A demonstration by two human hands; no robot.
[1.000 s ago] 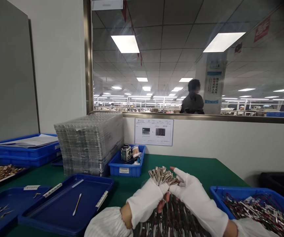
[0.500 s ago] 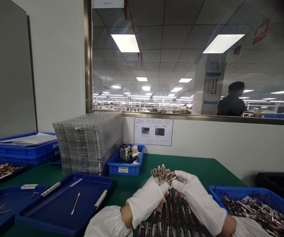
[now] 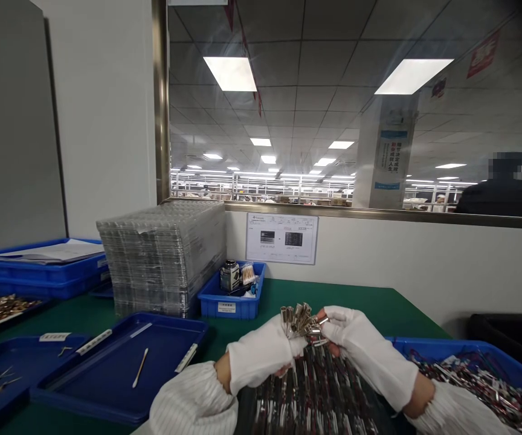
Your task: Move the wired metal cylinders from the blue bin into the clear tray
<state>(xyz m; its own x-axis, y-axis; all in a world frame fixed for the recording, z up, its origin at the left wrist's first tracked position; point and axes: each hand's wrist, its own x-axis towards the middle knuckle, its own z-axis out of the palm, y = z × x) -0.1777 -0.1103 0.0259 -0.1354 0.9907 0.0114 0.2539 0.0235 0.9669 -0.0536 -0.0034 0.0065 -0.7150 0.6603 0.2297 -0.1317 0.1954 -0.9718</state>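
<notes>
Between left hand [image 3: 261, 362] & right hand [image 3: 360, 347] (both gloved): connector bundle [image 3: 301, 320], gripped.

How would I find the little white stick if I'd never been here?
Start at the tall stack of clear trays on the green table. Just in front lies a flat blue tray. The stick lies alone in its middle, thin and pale against blue.

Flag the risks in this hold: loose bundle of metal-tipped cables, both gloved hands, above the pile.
1. The bundle of metal-tipped cables fans out above the left hand; the tips are splayed, so a few could slip loose into the pile of cables below.
2. The right hand pinches at the tips; the thin gloves may snag on metal ends.
3. The blue bin of similar cables sits close on the right, so dropped pieces might mix.
</notes>
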